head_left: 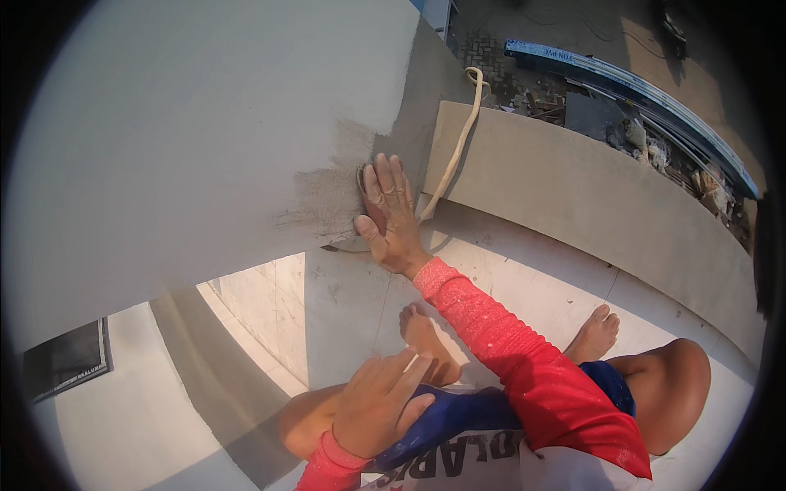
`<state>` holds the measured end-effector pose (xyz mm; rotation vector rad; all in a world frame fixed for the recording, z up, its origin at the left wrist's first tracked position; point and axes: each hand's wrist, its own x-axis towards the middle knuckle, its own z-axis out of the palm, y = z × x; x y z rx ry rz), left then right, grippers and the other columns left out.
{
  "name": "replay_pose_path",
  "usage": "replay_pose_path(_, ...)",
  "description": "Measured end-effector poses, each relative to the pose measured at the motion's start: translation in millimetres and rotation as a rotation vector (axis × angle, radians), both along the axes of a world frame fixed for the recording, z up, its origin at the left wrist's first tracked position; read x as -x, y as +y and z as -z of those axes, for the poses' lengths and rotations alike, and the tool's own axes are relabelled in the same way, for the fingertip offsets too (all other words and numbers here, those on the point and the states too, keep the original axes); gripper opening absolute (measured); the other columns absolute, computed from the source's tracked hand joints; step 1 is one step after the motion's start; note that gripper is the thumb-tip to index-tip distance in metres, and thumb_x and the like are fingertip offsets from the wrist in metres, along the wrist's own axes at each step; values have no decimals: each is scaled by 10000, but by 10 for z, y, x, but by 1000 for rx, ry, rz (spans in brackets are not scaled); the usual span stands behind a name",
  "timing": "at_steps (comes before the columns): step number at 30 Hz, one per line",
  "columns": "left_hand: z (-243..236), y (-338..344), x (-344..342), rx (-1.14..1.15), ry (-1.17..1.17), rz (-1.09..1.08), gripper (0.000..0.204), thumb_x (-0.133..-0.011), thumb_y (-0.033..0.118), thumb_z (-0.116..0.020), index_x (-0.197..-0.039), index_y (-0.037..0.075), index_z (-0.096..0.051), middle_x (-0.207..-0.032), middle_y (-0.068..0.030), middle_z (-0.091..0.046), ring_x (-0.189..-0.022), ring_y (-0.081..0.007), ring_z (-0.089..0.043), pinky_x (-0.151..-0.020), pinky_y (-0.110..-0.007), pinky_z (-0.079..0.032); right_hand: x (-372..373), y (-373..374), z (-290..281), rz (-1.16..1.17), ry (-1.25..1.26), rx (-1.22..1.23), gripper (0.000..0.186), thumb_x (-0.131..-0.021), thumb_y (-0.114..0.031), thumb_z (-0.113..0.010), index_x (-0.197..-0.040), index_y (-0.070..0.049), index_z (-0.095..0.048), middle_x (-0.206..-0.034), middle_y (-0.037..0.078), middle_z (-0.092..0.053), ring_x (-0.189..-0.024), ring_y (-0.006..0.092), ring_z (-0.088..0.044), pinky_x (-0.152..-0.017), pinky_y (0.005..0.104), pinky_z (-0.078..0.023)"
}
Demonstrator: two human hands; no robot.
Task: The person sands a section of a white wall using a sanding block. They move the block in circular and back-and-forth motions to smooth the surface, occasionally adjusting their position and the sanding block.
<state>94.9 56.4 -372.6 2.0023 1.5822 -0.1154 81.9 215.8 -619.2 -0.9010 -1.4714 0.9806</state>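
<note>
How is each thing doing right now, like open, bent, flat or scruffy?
Bare, dusty right hand: open, pressing flat
Thin reddish-brown sheet: pressed against wall, partly hidden
Bare left hand: open, fingers extended
Pale painted wall: rough, brownish-grey patch near its edge
Long cream flexible cord: bent, looped at top

Lettering (458, 458) marks shirt (573, 468), blue strip (565, 56) and panel frame (105, 344).

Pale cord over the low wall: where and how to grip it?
Probably mid-length on the pale cord, pinching across it from above and the right: that slender stretch lies uncovered; the grey wall is on its left, the right hand near its lower end.
</note>
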Motion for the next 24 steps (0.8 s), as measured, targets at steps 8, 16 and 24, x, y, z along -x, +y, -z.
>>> replay_pose_path(8, 69, -94, -11, 278, -420, 118, 297, -897, 237, -755, -1111, 29, -754, -873, -104, -736, -1020, -274, -730, -911, -418, -574, 265, 43, -1803, 36, 147, -281, 739, -1047, -614, -382, -1657, -212, -269, -1739, 82, -163, -1605, 366, -47, -1273, 563, -30)
replay_pose_path(16, -59, 216, -64, 211, -3, 68, 599, -963, 318, -695, -1442, -3, -532, -1281, -229, -655, -1121, -396, -659, -996, -466, -519, 99, 933, -256, 175, 236, 202, 712, -1075, -566, -357, -1663, -185, -231, -1743, 100, -122, -1603, 359, -49, -1283, 542, -26)
replay_pose_path(24, -105, 422, -254, 81, -289, -30, 525, -929, 87, -750, -1404, -50, -574, -1282, -233, -682, -1133, -375, -687, -941, -421, -552, -41, 1542, 42, 234, 229, 475, 760, -1084, -577, -315, -1663, -105, -176, -1721, 198, -137, -1587, 429, -63, -1283, 521, -50)
